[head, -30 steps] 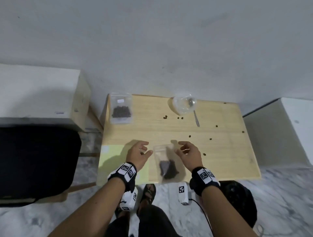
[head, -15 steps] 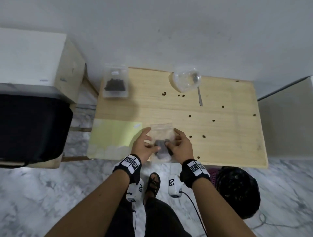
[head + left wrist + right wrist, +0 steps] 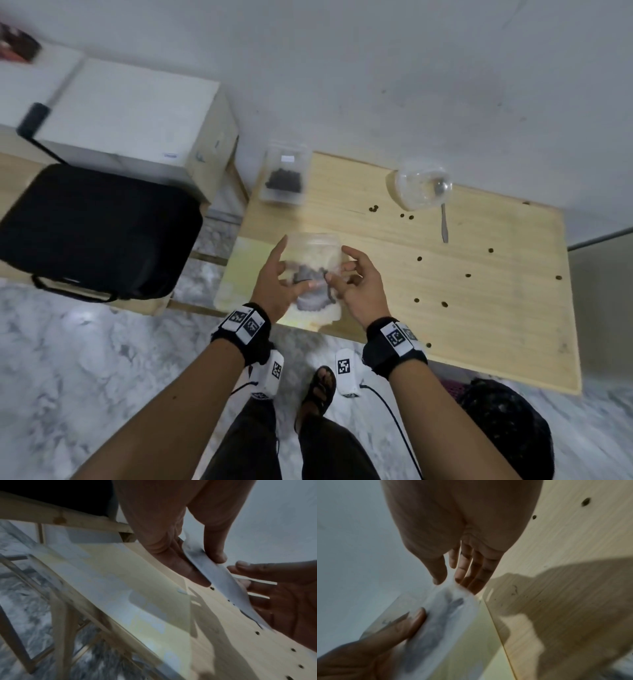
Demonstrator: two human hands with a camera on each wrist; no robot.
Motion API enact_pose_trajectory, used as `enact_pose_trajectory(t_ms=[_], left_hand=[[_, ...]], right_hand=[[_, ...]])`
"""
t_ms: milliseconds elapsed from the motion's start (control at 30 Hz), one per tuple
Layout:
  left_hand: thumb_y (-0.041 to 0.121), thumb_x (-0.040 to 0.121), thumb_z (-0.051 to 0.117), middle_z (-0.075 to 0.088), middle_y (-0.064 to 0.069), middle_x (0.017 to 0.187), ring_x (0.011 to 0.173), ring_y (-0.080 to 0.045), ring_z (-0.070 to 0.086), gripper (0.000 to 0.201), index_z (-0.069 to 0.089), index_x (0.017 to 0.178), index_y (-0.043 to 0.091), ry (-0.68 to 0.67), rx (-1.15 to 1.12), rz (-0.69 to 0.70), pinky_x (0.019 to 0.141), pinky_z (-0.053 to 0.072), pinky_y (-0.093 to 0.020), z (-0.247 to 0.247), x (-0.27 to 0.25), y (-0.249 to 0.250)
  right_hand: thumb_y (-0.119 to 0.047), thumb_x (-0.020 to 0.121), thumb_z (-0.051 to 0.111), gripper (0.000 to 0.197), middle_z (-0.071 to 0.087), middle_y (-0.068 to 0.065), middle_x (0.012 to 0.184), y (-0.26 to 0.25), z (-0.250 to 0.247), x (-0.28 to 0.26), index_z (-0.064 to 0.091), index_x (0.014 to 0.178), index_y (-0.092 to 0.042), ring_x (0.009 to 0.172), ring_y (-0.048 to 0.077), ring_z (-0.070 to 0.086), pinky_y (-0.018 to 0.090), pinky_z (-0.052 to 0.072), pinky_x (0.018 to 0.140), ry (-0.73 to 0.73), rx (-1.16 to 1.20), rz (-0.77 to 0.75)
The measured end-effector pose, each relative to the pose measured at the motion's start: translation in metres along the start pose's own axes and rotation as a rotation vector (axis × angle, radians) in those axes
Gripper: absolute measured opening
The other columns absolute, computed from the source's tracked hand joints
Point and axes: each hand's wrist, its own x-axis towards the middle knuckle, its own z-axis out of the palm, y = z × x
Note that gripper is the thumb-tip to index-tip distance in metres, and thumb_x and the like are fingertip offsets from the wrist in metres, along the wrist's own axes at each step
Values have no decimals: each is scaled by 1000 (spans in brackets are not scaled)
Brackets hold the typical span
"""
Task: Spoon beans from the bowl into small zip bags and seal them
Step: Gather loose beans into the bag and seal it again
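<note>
Zip bag [image 3: 317, 253] holding a dark clump of beans [image 3: 308, 274] hangs blurred in the air over the near edge of the wooden table [image 3: 479, 308]. My left hand [image 3: 274, 287] pinches its left side between thumb and fingers, and my right hand [image 3: 363, 291] pinches the right edge. I cannot tell whether the seal is closed. A clear bowl [image 3: 421, 188] with the spoon [image 3: 443, 222] sits at the far edge, among loose beans [image 3: 419, 258].

I read the zip bag [image 3: 317, 245] as thin clear plastic film, slightly glossy. The table [image 3: 479, 318] is pale wood, matt, visible grain. The bowl [image 3: 416, 195] is clear, glossy; glass or plastic, can't tell. The spoon [image 3: 444, 224]: polished metal. The floor [image 3: 85, 359]: marbled stone look.
</note>
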Motion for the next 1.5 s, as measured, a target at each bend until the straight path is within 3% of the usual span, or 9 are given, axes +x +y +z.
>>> enact_pose_trajectory(t_ms=[100, 233, 333, 400, 667, 900, 1033, 1267, 1500], left_hand=[[-7, 80, 84, 65, -19, 123, 105, -29, 68, 106, 27, 162, 31, 29, -27, 32, 76, 59, -20, -37, 5, -2], [-3, 79, 86, 64, -9, 135, 123, -26, 65, 107, 28, 157, 40, 100, 5, 61, 91, 61, -35, -79, 12, -8], [-11, 80, 81, 62, -12, 139, 122, -20, 65, 101, 31, 150, 40, 115, -32, 67, 83, 60, -21, -99, 15, -14], [-12, 80, 80, 63, 0, 134, 114, 2, 66, 97, 32, 148, 38, 109, -51, 64, 80, 57, -15, -107, 17, -18], [-16, 80, 79, 51, 27, 122, 101, 29, 57, 98, 33, 155, 28, 72, -60, 16, 75, 50, -4, -117, 21, -18], [-10, 79, 83, 63, 21, 130, 119, 2, 65, 100, 35, 156, 34, -13, -61, 37, 84, 57, -19, -125, 29, -10], [-7, 78, 85, 68, 18, 130, 121, -6, 66, 103, 35, 158, 33, -26, -75, 69, 91, 60, -33, -126, 35, 8], [1, 73, 91, 61, 1, 147, 135, -24, 59, 104, 43, 137, 67, -63, -150, 193, 104, 54, -59, -117, 48, 82], [2, 79, 87, 62, 15, 133, 132, -16, 59, 86, 44, 125, 61, -79, -122, 331, 110, 50, -50, -118, 53, 176]], right_hand=[[-2, 98, 61, 33, 69, -4, 92, -2, 19, 10, 69, 124, -21, 66, 5, 60, 27, 55, 66, 24, -104, -48], [-10, 100, 56, 24, 76, -6, 104, 11, 37, 28, 75, 112, -19, 77, -5, 68, 20, 56, 75, 95, -284, -56], [-15, 95, 67, 22, 69, -9, 107, 23, 45, 39, 73, 114, -24, 89, 8, 67, 34, 58, 91, 117, -390, 1], [-15, 93, 71, 29, 61, -1, 111, 27, 51, 44, 71, 122, -20, 92, 14, 61, 34, 54, 95, 114, -487, 20], [-19, 91, 74, 29, 54, 3, 117, 40, 71, 46, 74, 120, -17, 99, 25, 62, 38, 54, 91, 210, -700, -16], [-18, 92, 74, 3, 66, -1, 101, 27, 68, 43, 71, 92, -19, 87, 20, 65, 36, 56, 84, 327, -553, 46], [-18, 94, 74, 10, 73, -5, 88, -7, 59, 33, 70, 86, -22, 85, 15, 68, 16, 50, 73, 351, -368, 37], [-18, 90, 80, 5, 76, 2, 83, -114, 55, 30, 78, 90, -22, 78, 17, 69, 34, 59, 78, 303, -136, -179], [-21, 83, 86, 7, 79, -7, 87, -239, 72, 21, 80, 86, -20, 93, 9, 73, 29, 55, 91, 191, -65, -399]])
